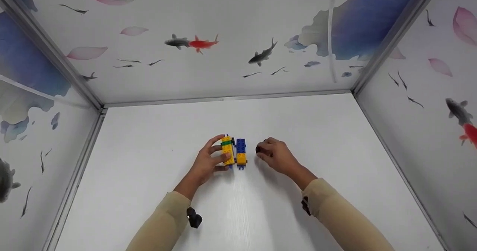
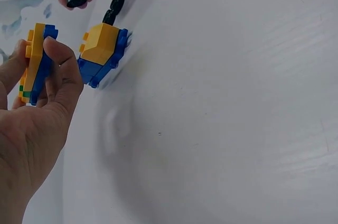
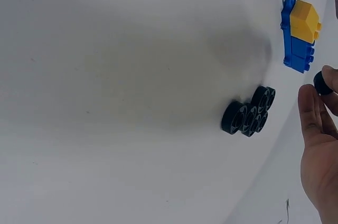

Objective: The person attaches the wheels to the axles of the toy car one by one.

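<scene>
My left hand (image 1: 205,163) grips a toy brick car (image 1: 226,150), yellow on top with a green band and a blue base (image 2: 41,76). A dark wheel-like piece (image 1: 233,141) shows at its upper right side. Just right of it, a second brick car (image 1: 241,146) stands on the table, blue at the far end and yellow at the near end, its sloped yellow brick (image 3: 304,20) showing in the right wrist view. With thumb and fingertips, my right hand (image 1: 278,155) pinches a small black toy wheel (image 3: 320,83), held apart from both cars.
Several black toy wheels (image 3: 247,115) stand grouped on the white table (image 1: 149,191) near my right hand, mostly hidden by it in the head view. Printed panels wall the table at the back (image 1: 231,72), left and right. A black wrist device (image 1: 194,218) sits at the left cuff.
</scene>
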`<state>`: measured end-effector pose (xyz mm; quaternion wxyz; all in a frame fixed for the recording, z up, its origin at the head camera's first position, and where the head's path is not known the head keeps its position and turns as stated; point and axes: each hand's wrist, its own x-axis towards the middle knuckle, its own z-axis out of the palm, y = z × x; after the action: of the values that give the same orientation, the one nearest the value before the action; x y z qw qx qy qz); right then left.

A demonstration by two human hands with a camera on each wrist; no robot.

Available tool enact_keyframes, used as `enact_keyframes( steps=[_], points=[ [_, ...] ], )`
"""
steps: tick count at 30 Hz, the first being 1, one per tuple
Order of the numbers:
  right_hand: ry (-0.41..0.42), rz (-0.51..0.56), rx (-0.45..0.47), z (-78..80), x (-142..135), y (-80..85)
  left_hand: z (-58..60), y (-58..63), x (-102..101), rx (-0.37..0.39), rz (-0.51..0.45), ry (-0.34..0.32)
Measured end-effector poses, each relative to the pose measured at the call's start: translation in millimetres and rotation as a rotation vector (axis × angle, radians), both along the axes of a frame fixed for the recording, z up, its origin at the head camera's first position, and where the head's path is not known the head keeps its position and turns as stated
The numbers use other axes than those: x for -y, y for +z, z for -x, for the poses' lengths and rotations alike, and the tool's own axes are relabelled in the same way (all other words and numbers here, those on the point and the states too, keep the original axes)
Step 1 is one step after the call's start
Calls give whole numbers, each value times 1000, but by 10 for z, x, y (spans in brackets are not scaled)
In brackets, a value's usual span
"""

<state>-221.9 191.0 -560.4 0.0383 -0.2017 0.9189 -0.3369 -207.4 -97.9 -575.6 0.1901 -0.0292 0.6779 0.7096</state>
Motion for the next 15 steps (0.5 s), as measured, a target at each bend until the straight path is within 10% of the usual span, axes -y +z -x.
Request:
enact_keyframes(
  steps=[15],
  points=[
    [100, 59, 34, -60, 197, 65, 3, -9, -17, 10, -26, 15]
  ],
)
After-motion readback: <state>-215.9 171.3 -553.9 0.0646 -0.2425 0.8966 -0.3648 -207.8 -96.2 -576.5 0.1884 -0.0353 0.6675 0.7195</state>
